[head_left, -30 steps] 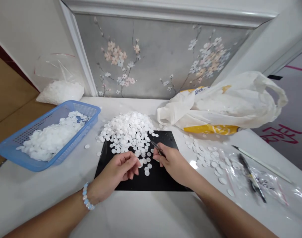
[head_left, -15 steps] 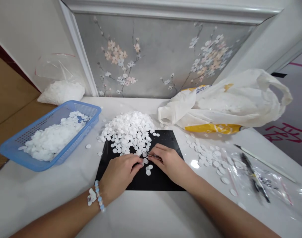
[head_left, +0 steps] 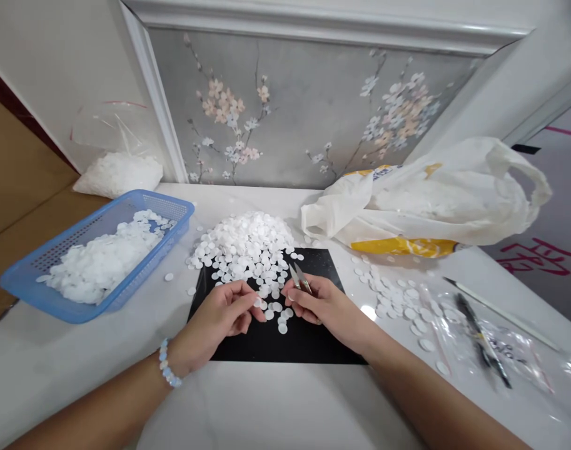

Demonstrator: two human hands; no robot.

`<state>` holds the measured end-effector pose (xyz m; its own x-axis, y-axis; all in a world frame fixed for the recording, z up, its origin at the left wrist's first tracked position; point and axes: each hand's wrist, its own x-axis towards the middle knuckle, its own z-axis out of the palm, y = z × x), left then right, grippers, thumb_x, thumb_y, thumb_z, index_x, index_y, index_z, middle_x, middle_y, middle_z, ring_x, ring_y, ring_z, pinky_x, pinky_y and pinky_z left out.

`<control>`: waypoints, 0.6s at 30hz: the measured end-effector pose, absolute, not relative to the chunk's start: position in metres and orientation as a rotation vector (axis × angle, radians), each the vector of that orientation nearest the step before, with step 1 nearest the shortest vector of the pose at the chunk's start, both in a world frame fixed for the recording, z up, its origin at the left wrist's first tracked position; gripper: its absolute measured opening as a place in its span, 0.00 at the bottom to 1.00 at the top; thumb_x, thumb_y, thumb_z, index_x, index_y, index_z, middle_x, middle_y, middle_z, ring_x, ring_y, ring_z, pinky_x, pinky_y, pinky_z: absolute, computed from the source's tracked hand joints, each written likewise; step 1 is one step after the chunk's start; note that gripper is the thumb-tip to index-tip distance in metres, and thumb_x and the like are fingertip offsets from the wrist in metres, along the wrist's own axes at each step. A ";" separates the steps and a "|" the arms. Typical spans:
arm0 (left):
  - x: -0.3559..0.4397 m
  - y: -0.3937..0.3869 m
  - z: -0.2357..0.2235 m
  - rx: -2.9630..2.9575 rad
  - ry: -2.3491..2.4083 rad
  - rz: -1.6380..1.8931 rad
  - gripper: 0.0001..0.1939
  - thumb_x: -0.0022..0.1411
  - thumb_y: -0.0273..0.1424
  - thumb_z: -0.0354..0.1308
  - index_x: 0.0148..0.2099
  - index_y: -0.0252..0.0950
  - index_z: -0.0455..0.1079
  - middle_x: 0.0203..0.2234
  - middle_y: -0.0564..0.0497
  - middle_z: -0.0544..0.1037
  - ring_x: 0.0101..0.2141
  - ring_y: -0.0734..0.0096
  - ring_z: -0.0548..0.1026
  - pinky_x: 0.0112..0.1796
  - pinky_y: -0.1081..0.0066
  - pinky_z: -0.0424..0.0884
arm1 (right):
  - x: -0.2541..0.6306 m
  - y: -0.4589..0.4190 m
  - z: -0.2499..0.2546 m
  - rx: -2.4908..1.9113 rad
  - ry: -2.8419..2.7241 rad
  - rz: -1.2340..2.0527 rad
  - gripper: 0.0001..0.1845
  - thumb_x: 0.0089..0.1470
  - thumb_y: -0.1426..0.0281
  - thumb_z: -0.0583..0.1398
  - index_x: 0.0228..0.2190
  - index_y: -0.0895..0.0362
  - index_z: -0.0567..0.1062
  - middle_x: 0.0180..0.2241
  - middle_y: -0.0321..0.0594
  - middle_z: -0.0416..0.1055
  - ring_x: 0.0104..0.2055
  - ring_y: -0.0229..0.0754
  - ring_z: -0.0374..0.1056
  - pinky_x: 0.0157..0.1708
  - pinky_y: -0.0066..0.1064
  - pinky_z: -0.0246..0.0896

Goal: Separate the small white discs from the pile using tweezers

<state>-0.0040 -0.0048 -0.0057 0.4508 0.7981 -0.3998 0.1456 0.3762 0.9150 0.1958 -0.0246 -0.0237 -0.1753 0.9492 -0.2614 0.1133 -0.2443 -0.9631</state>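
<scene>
My left hand [head_left: 224,315] is pinching a small white disc [head_left: 257,302] between thumb and fingertips, over the black mat [head_left: 285,347]. To its right, my right hand [head_left: 320,303] is closed around small snips [head_left: 300,279], whose two pointed metal blades stick up past the fingers, slightly apart. Something white also shows by my right thumb; whether it is a disc I cannot tell. Several loose discs [head_left: 282,322] lie on the mat between the hands. Behind them rises a big heap of white discs [head_left: 247,240], partly on the mat.
A blue basket [head_left: 90,222] with many discs stands left, and a clear bag of white pieces [head_left: 119,175] behind it. At right lie a white-and-yellow plastic bag [head_left: 430,212], scattered discs [head_left: 388,297], a black pen [head_left: 485,344], a white pencil-like stick [head_left: 505,315] and clear bags.
The hands have moved apart: my left hand has drawn left, and my right has turned so that the snips point up and away. A few more discs lie between them.
</scene>
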 end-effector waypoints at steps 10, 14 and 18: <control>-0.004 -0.005 -0.009 1.656 1.167 0.542 0.17 0.61 0.43 0.52 0.26 0.37 0.61 0.17 0.59 0.59 0.20 0.77 0.57 0.23 0.74 0.51 | 0.184 -0.027 -0.032 -1.473 -1.875 0.872 0.09 0.55 0.70 0.58 0.23 0.55 0.67 0.28 0.34 0.64 0.26 0.36 0.61 0.28 0.28 0.55; 0.001 -0.011 -0.016 2.215 1.265 0.353 0.07 0.61 0.37 0.54 0.39 0.42 0.69 0.21 0.58 0.70 0.23 0.73 0.66 0.26 0.73 0.54 | 0.190 -0.026 -0.030 -1.526 -1.783 0.920 0.12 0.55 0.69 0.56 0.22 0.55 0.62 0.23 0.31 0.61 0.25 0.36 0.59 0.26 0.27 0.53; 0.002 -0.014 -0.018 2.350 1.232 0.305 0.04 0.63 0.31 0.53 0.39 0.43 0.69 0.28 0.56 0.76 0.28 0.71 0.72 0.30 0.73 0.57 | 0.198 -0.025 -0.028 -1.566 -1.675 1.037 0.08 0.54 0.69 0.55 0.24 0.54 0.62 0.21 0.28 0.62 0.23 0.35 0.60 0.25 0.27 0.54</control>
<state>0.0018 -0.0139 -0.0175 0.5728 0.8195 -0.0194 0.7160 -0.4887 0.4986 0.1976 -0.0251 -0.0283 -0.1096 0.9911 -0.0753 0.5089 -0.0091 -0.8608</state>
